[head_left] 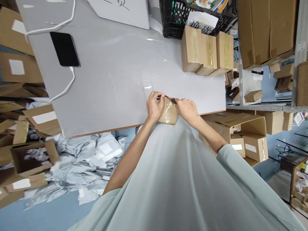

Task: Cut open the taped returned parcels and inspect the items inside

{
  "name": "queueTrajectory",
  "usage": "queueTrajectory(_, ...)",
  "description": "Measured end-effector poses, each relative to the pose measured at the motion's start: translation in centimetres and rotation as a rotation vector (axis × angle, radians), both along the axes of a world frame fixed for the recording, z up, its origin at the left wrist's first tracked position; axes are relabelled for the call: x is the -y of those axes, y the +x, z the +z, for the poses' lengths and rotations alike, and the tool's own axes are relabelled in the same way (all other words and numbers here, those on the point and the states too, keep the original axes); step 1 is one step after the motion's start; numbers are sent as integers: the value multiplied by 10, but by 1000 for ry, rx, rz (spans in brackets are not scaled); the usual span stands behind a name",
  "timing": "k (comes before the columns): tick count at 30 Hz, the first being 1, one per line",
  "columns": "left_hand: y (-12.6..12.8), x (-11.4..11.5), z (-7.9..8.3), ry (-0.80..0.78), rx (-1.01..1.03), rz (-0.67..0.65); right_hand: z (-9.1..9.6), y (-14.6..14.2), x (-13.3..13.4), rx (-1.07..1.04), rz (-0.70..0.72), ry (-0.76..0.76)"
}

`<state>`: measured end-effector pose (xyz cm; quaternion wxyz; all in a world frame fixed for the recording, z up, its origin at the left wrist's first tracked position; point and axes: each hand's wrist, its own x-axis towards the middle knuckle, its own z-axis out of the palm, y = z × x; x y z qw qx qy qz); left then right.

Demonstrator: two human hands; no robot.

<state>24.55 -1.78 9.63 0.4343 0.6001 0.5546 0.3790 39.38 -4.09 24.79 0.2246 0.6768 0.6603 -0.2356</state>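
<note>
At the front edge of the table, a small brown cardboard box (168,112) with shiny clear tape is tilted close against my body. My left hand (155,105) grips its left side, thumb and fingers at the upper edge. In my right hand (187,109) is a slim red-and-black box cutter (172,100), its front end lying along the top edge of the box. The blade itself is too small to make out. My right fingers are closed around the handle, which they mostly hide.
Three taped cardboard boxes (208,53) stand at the table's back right, before a black crate (172,19). A phone (64,49) with a white cable lies left on the grey table (108,80). Crumpled grey bags (84,160) and opened cartons cover the floor at left. Shelving (262,108) stands right.
</note>
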Motion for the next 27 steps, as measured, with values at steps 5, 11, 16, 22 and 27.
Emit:
queueTrajectory(5,1,3,3,-5,-49,-15,-2,11,2,71,-49,-2)
queueTrajectory(11,-9,1,2,-25,-54,26,8,81,32,12,-82,-24)
queueTrajectory(16,-10,0,4,-12,-66,19,-52,116,49,-254,-461,328)
queueTrajectory(22,-14,3,13,-37,-67,-35,-161,105,44,-186,-759,189)
queueTrajectory(27,-28,16,10,-155,-66,-1,-172,77,48,-218,-760,314)
